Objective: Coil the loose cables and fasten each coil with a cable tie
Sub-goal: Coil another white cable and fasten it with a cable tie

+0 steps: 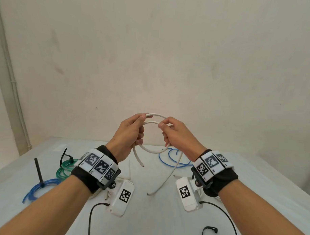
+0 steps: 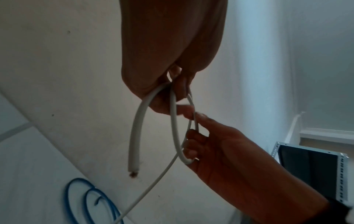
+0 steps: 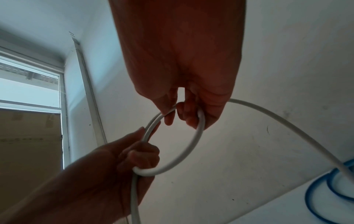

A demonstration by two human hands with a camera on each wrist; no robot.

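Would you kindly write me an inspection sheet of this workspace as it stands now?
Surface: white table, against a plain wall.
Job's things: white cable held above the table in about two loops, one cut end hanging, the other tail trailing to the table; green coil and blue coil at left, each tied with a black tie; loose blue cable lying behind the hands.
Clutter: black curved piece at the near edge, kind unclear.
Grippers: left hand grips the loops; right hand pinches them on the opposite side.
Cables: black leads run from the wrist cameras.
Surroundings: window; metal rack.
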